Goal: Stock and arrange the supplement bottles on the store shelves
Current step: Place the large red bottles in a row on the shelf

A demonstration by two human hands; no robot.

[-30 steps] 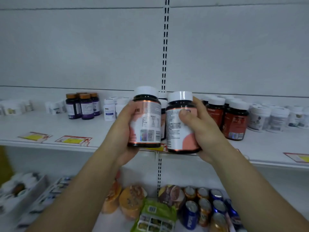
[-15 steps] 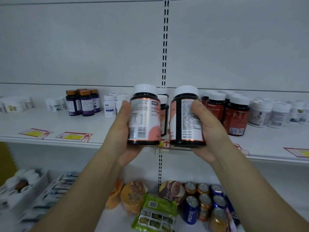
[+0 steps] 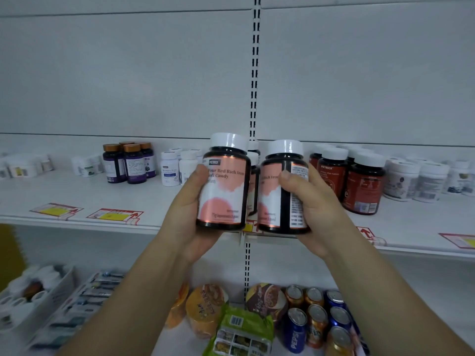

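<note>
While standing before a store shelf [image 3: 77, 199], a person is gripping two pink-labelled bottles, the left hand [image 3: 189, 214] wrapping the left bottle [image 3: 223, 183] and the right hand [image 3: 312, 209] clasping the right bottle [image 3: 281, 188], both upright above the shelf's front edge. Placing them well probably means turning each label outward and setting them flush beside the matching bottle [image 3: 253, 160] behind, next to the red-labelled bottles [image 3: 365, 186].

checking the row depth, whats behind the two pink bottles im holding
Between the left pink bottle and right pink bottle, more white-capped dark bottles stand on the shelf. The rest behind is covered.
</note>
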